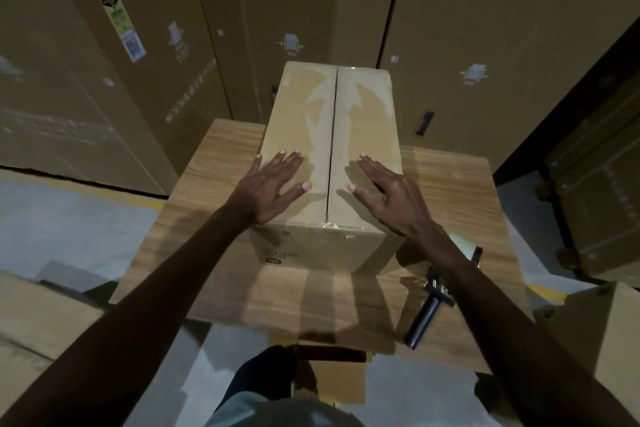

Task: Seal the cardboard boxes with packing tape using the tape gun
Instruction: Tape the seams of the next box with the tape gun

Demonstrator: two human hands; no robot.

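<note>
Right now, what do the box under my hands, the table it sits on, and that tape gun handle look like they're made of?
Box: brown cardboard, matte, with glossy patches on top that look like clear tape or its remnants. Table: light wood-grain top, probably laminate or veneer; the streaked grain shows, but solid wood can't be ruled out. Tape gun: dark cylindrical handle, likely plastic or rubber, smooth with a dull sheen.

Print on box [325, 156] front: illegible.

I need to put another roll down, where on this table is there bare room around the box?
Bare wood lies on the table left of the cardboard box, under the left arm, and along the near edge in front of the box. The right side is crowded: the tape gun lies there under the right arm.
</note>
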